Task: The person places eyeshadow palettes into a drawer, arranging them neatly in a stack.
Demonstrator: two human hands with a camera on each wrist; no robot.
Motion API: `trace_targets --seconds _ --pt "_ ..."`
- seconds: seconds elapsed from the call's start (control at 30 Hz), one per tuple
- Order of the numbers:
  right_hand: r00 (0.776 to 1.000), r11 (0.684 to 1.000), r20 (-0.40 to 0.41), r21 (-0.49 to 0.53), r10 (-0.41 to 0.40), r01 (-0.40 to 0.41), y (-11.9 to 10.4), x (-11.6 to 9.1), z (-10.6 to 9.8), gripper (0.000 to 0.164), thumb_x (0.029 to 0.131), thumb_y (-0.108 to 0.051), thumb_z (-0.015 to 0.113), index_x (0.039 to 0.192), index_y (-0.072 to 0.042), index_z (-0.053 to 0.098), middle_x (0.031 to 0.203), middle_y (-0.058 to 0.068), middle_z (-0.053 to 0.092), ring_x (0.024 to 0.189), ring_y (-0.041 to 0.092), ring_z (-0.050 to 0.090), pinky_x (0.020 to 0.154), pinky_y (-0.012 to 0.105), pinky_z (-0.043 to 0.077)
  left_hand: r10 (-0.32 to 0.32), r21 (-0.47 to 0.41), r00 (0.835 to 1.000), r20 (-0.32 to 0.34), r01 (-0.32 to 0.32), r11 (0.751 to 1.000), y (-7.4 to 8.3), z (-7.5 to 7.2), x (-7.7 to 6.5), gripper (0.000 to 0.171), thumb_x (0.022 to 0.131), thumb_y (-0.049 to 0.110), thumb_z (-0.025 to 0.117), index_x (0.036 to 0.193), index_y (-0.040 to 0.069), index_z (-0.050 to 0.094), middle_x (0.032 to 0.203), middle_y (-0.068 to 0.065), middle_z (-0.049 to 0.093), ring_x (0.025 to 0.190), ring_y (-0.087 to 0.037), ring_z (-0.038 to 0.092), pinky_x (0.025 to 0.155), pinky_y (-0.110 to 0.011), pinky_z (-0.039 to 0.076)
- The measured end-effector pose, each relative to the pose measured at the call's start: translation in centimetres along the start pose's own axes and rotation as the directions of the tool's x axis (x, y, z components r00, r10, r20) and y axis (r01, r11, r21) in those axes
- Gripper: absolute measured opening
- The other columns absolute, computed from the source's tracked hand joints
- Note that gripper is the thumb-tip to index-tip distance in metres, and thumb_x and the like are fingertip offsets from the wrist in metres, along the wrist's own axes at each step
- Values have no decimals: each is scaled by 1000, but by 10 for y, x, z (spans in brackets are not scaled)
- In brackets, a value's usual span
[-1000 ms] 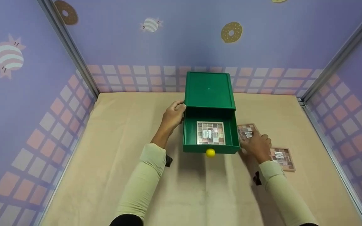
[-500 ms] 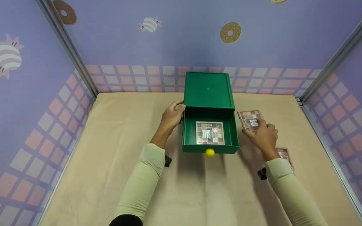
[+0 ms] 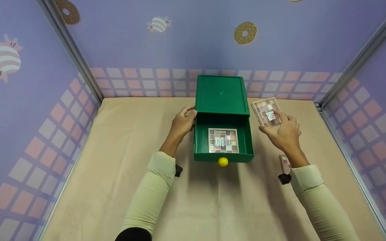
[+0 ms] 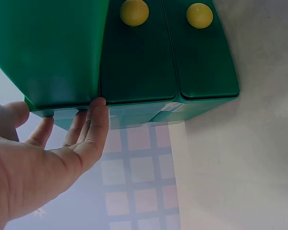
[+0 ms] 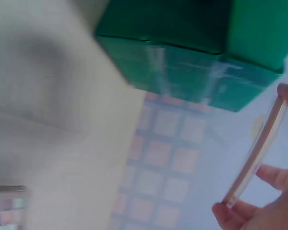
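A green drawer cabinet stands at the back of the table, its top drawer pulled out. Inside that drawer lies an eyeshadow palette with a grid of pinkish and brown squares. My left hand rests against the cabinet's left side; in the left wrist view its fingers touch the side wall near the front edge. To the right of the cabinet, my right hand holds a second eyeshadow palette by its edges, raised and tilted. The right wrist view shows this palette edge-on between thumb and fingers.
Another palette lies on the table to the right, partly hidden by the right forearm. Two lower drawers with yellow knobs are closed. Patterned purple walls enclose the back and sides of the beige table.
My right hand has lifted the palette from beside the drawer and carried it up and away toward the back right. The left hand stays against the cabinet.
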State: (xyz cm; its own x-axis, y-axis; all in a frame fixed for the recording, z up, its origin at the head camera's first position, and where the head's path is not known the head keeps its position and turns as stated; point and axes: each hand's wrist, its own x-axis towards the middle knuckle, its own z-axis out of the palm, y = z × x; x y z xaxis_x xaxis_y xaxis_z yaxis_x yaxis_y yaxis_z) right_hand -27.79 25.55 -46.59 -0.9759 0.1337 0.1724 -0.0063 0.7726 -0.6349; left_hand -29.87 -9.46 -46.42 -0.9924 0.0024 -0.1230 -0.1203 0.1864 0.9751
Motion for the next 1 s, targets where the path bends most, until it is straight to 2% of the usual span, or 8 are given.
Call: trace_targets --seconds 0.1,0.2,0.27,0.37,0.47,0.73,0.83,1.0 --pt "995 995 30 21 -95 94 -13 -2 -7 81 84 -42 79 151 -11 47 147 33 40 133 52 37 106 70 28 -5 4 1000 -1 5 1000 1 0 0 46 107 40 47 149 25 51 130 -9 63 101 -23 65 94 -45 54" --pt "975 978 80 41 -207 204 -23 -5 -11 78 83 -36 81 150 -11 49 148 31 41 132 52 38 107 72 28 -9 7 1000 6 9 1000 1 0 0 46 107 41 47 150 25 50 132 -10 63 100 -23 65 92 -42 54" --pt "954 961 119 49 -276 272 -30 -8 -12 78 81 -33 83 149 -14 49 148 29 42 133 51 38 106 73 28 -8 7 1000 12 8 1000 1 0 0 47 107 41 46 151 25 49 133 -11 63 97 -23 64 90 -42 54" --pt "915 931 175 59 -364 359 -37 -10 -12 81 78 -30 85 149 -17 50 148 25 43 133 48 38 105 73 31 -3 13 1000 9 3 1000 1 0 0 46 107 41 45 150 26 50 133 -10 64 92 -22 63 82 -34 52" --pt "872 903 241 60 -426 424 -42 -11 -10 84 76 -31 87 150 -19 50 149 22 44 132 46 40 105 72 35 -3 13 1000 4 3 1000 0 0 1 46 107 41 46 150 26 50 133 -9 64 92 -20 63 78 -30 52" --pt "751 842 413 81 -515 533 -51 -15 -7 85 76 -38 86 151 -24 49 155 18 39 135 43 40 106 73 37 -18 9 1000 0 18 1000 0 -1 1 44 107 40 47 149 27 51 130 -6 64 92 -20 65 79 -31 53" --pt "722 828 449 77 -526 555 -55 -15 -5 84 76 -40 85 151 -25 50 156 17 39 136 43 39 107 72 36 -15 6 1000 6 15 1000 1 -1 0 44 107 40 47 149 27 51 131 -6 64 94 -20 65 80 -32 54" --pt "687 816 503 65 -524 575 -62 -12 -3 81 75 -39 85 148 -25 53 158 17 38 139 43 37 110 72 34 -13 10 1000 7 13 1000 2 -1 0 43 108 40 47 148 27 51 129 -7 64 97 -21 66 81 -32 54"
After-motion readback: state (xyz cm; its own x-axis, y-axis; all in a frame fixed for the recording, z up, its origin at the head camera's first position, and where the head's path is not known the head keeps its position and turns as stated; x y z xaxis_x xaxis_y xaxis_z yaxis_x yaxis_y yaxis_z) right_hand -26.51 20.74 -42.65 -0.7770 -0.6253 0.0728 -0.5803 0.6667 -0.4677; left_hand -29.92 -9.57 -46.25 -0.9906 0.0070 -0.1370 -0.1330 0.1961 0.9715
